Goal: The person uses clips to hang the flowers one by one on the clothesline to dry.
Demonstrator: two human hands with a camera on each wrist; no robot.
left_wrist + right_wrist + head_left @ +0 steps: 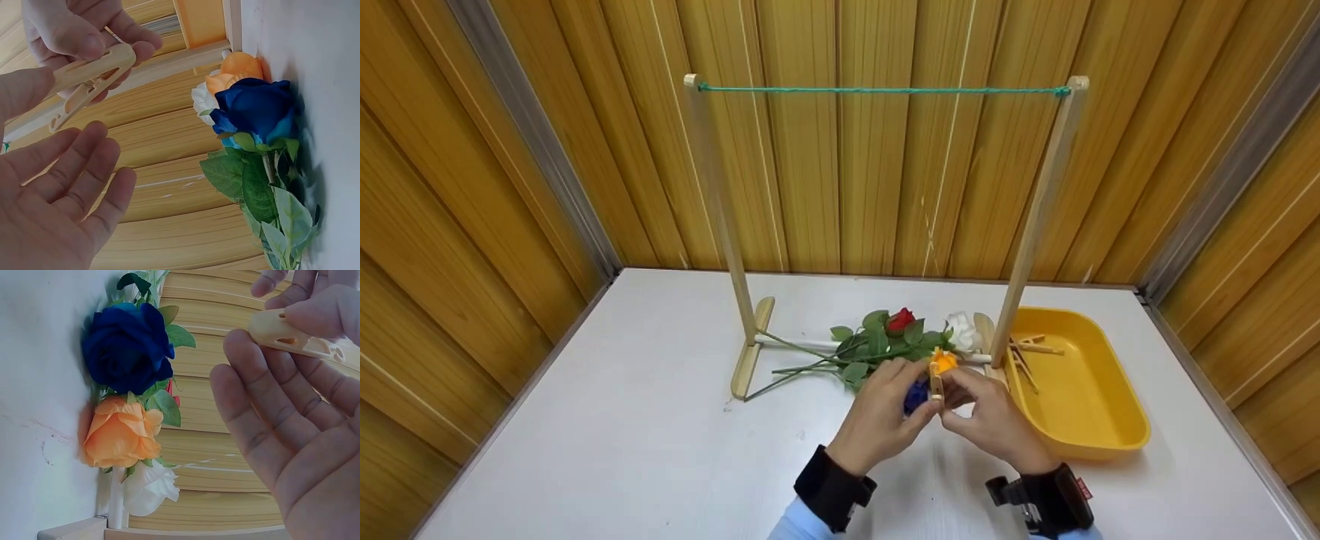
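A wooden clothespin [936,384] is between both hands, just in front of the roses. My right hand [997,416] pinches its rounded end between thumb and fingers. At the other end, my left hand [881,416] holds a leg with the thumb [25,90], while its other fingers [101,169] stay fairly straight. Behind the hands lie a blue rose [256,109], an orange rose [121,433], a white rose [962,331] and a red rose [900,321]. The hands partly hide the blue and orange blooms in the head view.
A wooden stand with a left post [724,217] and right post [1042,217] carries a green cord [877,91] across its top. The rose stems lie over its low white bar [795,343]. At right, a yellow tray [1099,390] holds several clothespins [1039,346].
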